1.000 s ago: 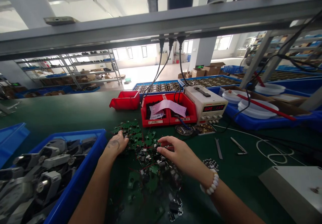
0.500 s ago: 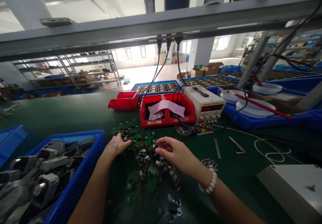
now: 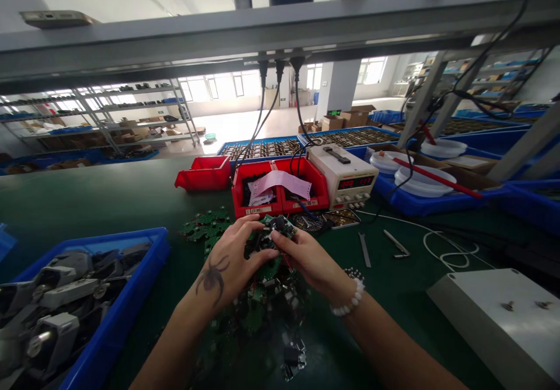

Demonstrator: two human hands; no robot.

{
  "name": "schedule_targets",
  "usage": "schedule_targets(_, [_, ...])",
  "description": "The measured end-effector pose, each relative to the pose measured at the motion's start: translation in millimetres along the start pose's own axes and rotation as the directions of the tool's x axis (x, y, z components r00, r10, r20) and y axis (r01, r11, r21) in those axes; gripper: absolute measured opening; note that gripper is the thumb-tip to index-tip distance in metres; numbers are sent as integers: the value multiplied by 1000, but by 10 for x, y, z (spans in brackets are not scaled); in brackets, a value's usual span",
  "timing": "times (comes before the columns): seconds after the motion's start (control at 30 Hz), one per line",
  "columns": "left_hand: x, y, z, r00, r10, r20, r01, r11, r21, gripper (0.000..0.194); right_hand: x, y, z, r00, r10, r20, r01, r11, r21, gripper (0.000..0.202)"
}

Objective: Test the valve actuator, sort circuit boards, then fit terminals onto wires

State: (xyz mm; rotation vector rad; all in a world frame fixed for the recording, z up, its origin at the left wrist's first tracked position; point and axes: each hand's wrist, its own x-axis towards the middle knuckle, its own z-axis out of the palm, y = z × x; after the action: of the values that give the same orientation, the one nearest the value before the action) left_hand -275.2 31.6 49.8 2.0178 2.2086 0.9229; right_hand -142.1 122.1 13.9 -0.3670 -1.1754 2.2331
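Both hands meet over the pile of parts at the middle of the bench. A green circuit board (image 3: 272, 232) with a black component is held between them. My left hand (image 3: 238, 253) has its thumb and fingers around the board's left side. My right hand (image 3: 308, 256) pinches its right side, with thin red wires beside the fingers. Under and in front of the hands lie small metal and black parts (image 3: 280, 296). More green boards (image 3: 207, 223) lie behind my left hand. One black and metal part (image 3: 294, 358) sits nearer the front.
A blue bin (image 3: 153, 261) of grey housings stands at left. Behind the hands are red bins (image 3: 258, 210), an empty red bin (image 3: 203, 177) and a power supply (image 3: 343, 177). A wrench (image 3: 364, 250), a pen-like tool (image 3: 396, 243) and a grey metal box (image 3: 494, 302) are at right.
My hands have come together and now hold a circuit board above the pile. My left hand has moved right from the boards. The whole view has shifted slightly.
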Motion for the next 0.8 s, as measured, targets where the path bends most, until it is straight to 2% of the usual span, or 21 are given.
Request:
schedule_targets(0.07, [10, -17, -28, 999, -26, -22, 25, 999, -42, 18, 7, -17, -10, 1000, 8, 6, -8, 1000, 15, 41])
schedule_targets(0.13, [22, -21, -45, 998, -25, -58, 23, 999, -39, 10, 10, -32, -13, 1000, 7, 0, -7, 1000, 25, 42])
schedule_targets(0.3, [41, 10, -8, 980, 64, -188, -54, 997, 59, 7, 4, -67, -2, 999, -16, -28, 16, 1000, -5, 46])
schedule_targets(0.37, [42, 21, -2, 977, 85, -195, -76, 996, 56, 10, -3, -86, 7, 1000, -20, -22, 20, 999, -39, 48])
schedule_targets(0.47, [31, 35, -20, 988, 70, -136, -74, 997, -28, 11, -12, -105, 18, 999, -33, -40, 30, 997, -78, 45])
schedule_targets(0.57, [7, 53, -37, 997, -66, -30, 62, 991, -120, 18, -6, -96, 19, 989, -95, -109, 79, 986, -148, 42])
schedule_targets(0.7, [-13, 89, 13, 972, -208, 108, 224, 962, -156, 25, 28, -55, -4, 962, -202, -182, 148, 951, -273, 33])
schedule_targets(0.8, [-6, 140, 115, 953, -288, 97, 301, 937, -175, 25, 57, -16, -28, 946, -236, -221, 159, 935, -317, 30])
